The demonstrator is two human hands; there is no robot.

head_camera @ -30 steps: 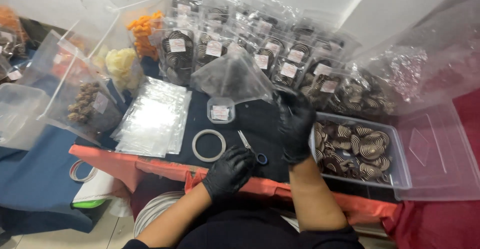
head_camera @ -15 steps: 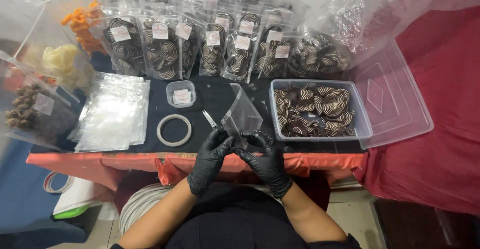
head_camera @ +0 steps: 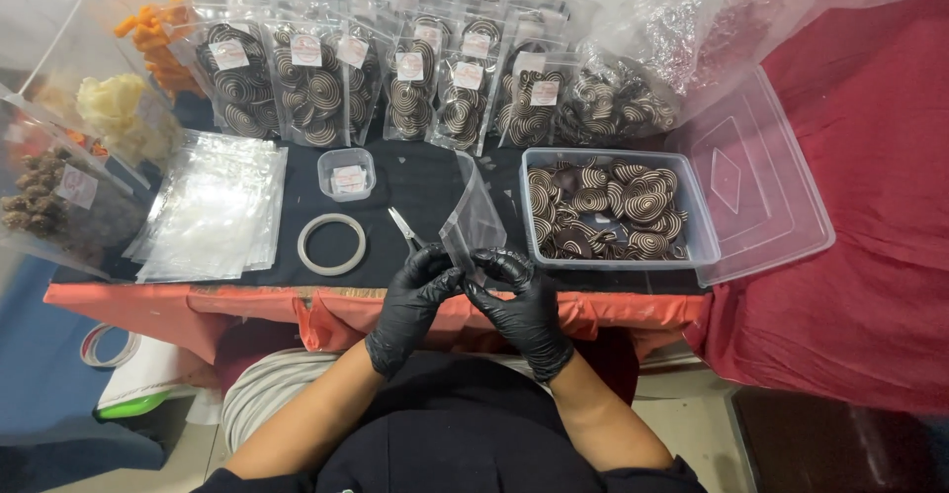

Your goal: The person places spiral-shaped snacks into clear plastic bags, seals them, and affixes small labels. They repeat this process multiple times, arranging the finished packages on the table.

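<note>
Both my hands wear black gloves and hold one empty clear plastic bag (head_camera: 473, 218) upright over the table's near edge. My left hand (head_camera: 413, 300) pinches the bag's lower left edge. My right hand (head_camera: 521, 305) grips its lower right edge. Scissors (head_camera: 403, 228) lie on the black cloth just left of the bag. To the right stands a clear plastic box (head_camera: 697, 252) filled with brown-and-cream spiral cookies (head_camera: 605, 208).
A tape ring (head_camera: 331, 244) and a small lidded tub (head_camera: 347, 174) lie left of the scissors. A stack of empty bags (head_camera: 213, 208) is farther left. Several packed cookie bags (head_camera: 395, 83) line the back. The box lid (head_camera: 756, 177) leans at the right.
My hands came together from the table and box, took up the clear bag, and drew it toward the near edge. The view has tilted down and shifted right.
</note>
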